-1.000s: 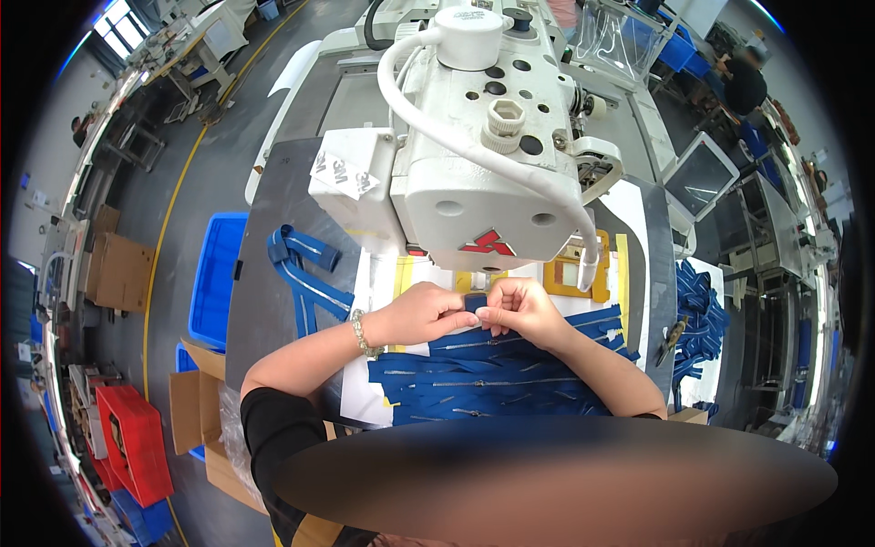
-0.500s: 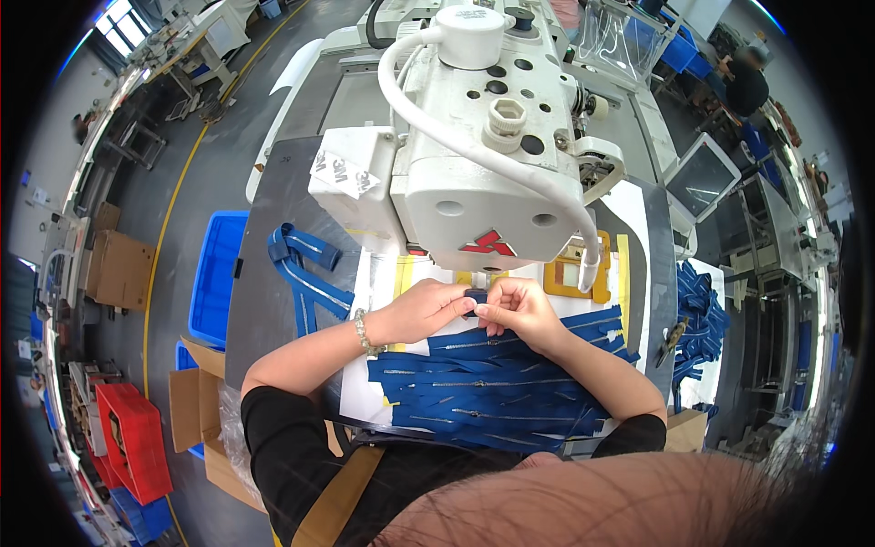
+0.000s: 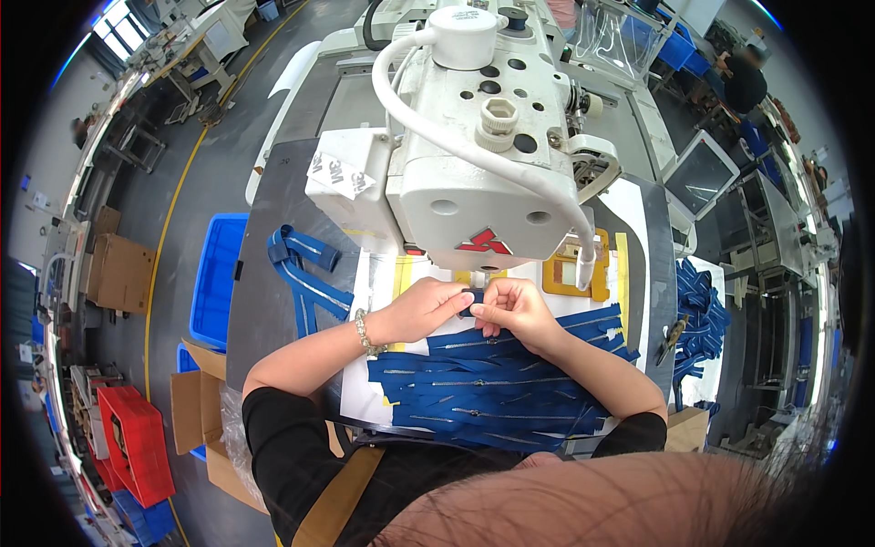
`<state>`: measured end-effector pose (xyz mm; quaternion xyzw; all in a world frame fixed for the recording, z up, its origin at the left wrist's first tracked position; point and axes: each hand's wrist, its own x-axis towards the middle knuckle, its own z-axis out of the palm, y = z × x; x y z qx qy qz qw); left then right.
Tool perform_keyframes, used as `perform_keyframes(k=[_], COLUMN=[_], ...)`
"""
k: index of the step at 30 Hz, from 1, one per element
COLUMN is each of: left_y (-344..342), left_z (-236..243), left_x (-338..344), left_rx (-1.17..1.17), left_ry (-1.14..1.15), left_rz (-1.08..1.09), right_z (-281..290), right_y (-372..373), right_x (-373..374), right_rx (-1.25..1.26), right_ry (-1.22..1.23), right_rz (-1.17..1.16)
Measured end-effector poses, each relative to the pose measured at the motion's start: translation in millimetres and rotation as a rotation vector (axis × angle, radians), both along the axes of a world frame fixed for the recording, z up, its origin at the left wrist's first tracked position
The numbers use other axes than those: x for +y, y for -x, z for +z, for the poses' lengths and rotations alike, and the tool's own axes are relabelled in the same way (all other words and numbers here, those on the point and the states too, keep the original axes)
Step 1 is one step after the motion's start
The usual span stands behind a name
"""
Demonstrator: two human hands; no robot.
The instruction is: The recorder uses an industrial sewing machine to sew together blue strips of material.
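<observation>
Just below the head of a white industrial sewing machine point(image 3: 483, 205), my two hands meet around a small dark blue piece point(image 3: 472, 297). My left hand point(image 3: 427, 308) pinches it from the left, thumb on top. From the right, the fingertips of my right hand point(image 3: 516, 313) close on the same piece. Much of it is hidden by the fingers, so its exact kind cannot be made out. Blue zippers point(image 3: 474, 387) with silvery teeth lie side by side in front of my hands, and my right forearm reaches across their right end.
A yellow frame point(image 3: 550, 273) lies right of the machine head. Looped blue zipper tape point(image 3: 305, 281) is at the left, more blue zippers point(image 3: 700, 314) heap at the right beside small snips point(image 3: 673, 337). A blue bin point(image 3: 217, 273) and cardboard box point(image 3: 196, 410) stand left of the table.
My hands stay almost in place, both still pinching the small dark blue piece. Only a very slight shift of the view shows.
</observation>
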<state>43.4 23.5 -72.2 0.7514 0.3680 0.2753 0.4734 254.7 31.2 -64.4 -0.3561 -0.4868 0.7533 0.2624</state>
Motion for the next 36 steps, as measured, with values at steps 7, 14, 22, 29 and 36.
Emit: perform_keyframes(k=[7, 14, 22, 29, 36], left_y=[-1, -1, 3, 7, 5], left_z=[2, 5, 0, 2, -3], left_x=[0, 1, 3, 2, 4], left_rx=[0.005, 0.025, 0.176, 0.347, 0.397], left_ry=[-0.027, -0.039, -0.362, -0.953, -0.993], left_rz=[0.011, 0.043, 0.110, 0.081, 0.060], right_z=[-4, -2, -3, 8, 16], right_y=[-1, 0, -13, -5, 1], right_x=[0, -1, 25, 38, 43], right_rx=[0.023, -0.008, -0.113, -0.291, -0.415], right_ry=[0.005, 0.012, -0.030, 0.040, 0.032], right_rz=[0.005, -0.010, -0.052, -0.018, -0.007])
